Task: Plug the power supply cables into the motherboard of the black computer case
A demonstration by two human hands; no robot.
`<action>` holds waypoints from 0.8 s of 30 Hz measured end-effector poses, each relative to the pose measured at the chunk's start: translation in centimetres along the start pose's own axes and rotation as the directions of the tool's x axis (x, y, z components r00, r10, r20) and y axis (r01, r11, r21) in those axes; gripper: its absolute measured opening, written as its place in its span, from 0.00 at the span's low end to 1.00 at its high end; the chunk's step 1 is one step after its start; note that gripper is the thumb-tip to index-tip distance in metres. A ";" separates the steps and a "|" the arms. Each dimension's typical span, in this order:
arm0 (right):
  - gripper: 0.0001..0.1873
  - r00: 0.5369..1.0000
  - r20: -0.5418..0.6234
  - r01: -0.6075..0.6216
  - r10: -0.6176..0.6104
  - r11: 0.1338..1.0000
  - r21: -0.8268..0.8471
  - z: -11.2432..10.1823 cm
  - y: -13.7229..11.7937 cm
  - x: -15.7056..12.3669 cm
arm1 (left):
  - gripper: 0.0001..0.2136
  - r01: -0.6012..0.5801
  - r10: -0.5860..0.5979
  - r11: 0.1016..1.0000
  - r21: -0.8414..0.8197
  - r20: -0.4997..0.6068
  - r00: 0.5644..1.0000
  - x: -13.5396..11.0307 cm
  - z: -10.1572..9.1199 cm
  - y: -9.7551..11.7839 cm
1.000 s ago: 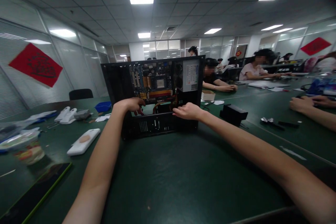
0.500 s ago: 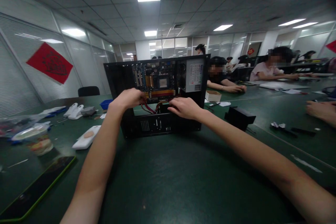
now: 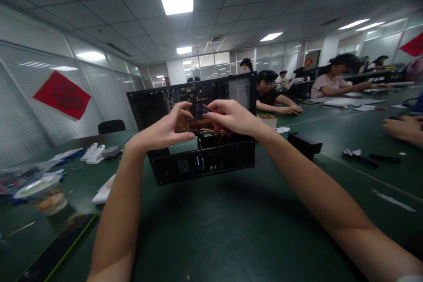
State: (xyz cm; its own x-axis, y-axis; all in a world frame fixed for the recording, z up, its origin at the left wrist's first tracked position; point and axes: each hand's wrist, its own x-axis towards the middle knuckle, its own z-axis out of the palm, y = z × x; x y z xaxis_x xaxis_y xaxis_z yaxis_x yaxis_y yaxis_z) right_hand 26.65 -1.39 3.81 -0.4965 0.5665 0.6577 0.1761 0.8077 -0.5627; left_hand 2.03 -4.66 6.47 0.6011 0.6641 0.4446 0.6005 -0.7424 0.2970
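An open black computer case (image 3: 201, 165) lies on its side on the green table (image 3: 231, 224), its motherboard (image 3: 194, 97) facing me. My left hand (image 3: 167, 130) is raised in front of the board with fingers curled in a pinch. My right hand (image 3: 233, 116) is beside it, fingers closed on a bundle of red and yellow cables (image 3: 211, 109) that come out of the case. Both hands nearly touch and hide the middle of the board. A power supply (image 3: 243, 90) sits at the case's upper right.
A white handset (image 3: 102, 194), a tablet (image 3: 53, 253) and a plastic bag (image 3: 39, 185) lie at the left. A black box (image 3: 304, 144) sits right of the case. Other people sit at the far right; someone's hand (image 3: 403, 128) rests on the table.
Both hands rose from the case's lower edge to the front of the motherboard and came together, pulling the coloured cables upward. The view tilted slightly.
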 end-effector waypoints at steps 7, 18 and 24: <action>0.08 0.998 0.064 0.007 -0.009 1.000 0.030 -1.2 -1.3 -0.7 | 0.37 -0.014 0.079 0.946 -0.324 0.188 0.979 1.1 2.0 0.2; 0.11 0.999 0.008 0.051 -0.051 0.998 -0.036 -1.5 -1.8 -1.1 | 0.23 0.137 -0.085 0.987 -0.080 0.458 0.885 0.8 1.2 1.1; 0.13 0.999 0.008 0.054 -0.054 0.996 -0.065 -1.5 -1.7 -1.1 | 0.15 -0.107 0.109 0.993 -0.051 0.043 0.993 1.2 1.4 1.1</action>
State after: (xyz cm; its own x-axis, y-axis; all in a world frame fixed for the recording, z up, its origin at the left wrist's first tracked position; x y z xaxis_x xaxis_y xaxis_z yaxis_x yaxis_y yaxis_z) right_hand 28.17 -3.17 4.78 -0.5117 0.5212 0.6830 0.2043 0.8460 -0.4925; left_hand 4.11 -4.58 6.13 0.6852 0.5821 0.4379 0.5049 -0.8128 0.2906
